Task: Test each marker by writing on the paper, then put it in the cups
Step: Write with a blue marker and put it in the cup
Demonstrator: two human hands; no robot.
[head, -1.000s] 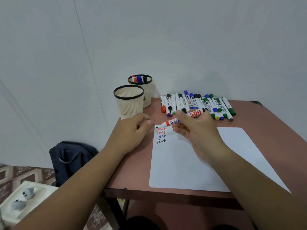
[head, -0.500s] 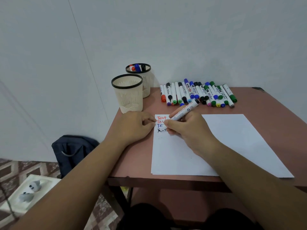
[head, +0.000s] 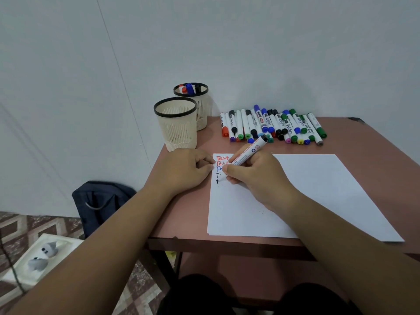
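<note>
My right hand (head: 256, 176) grips a white marker (head: 247, 153) with red print and a black rear end. Its black tip touches the white paper (head: 318, 189) just below several lines reading "Test" in red, blue and black. My left hand (head: 188, 169) rests on the table at the paper's left edge, its fingers curled shut; what they enclose is hidden. A row of several capped markers (head: 272, 126) lies behind the paper. The near cream mesh cup (head: 176, 126) shows nothing inside. The far cup (head: 200, 114) holds red, blue and black markers.
The reddish table (head: 181, 212) stands against a white wall, with both cups at its back left corner. On the floor to the left are a dark backpack (head: 102, 201) and a white tray (head: 43, 253) with grey objects. My knees are under the front edge.
My right hand turned the marker from level above the paper to a writing grip, and its tip came down below the black line. My left hand stayed by the paper's edge.
</note>
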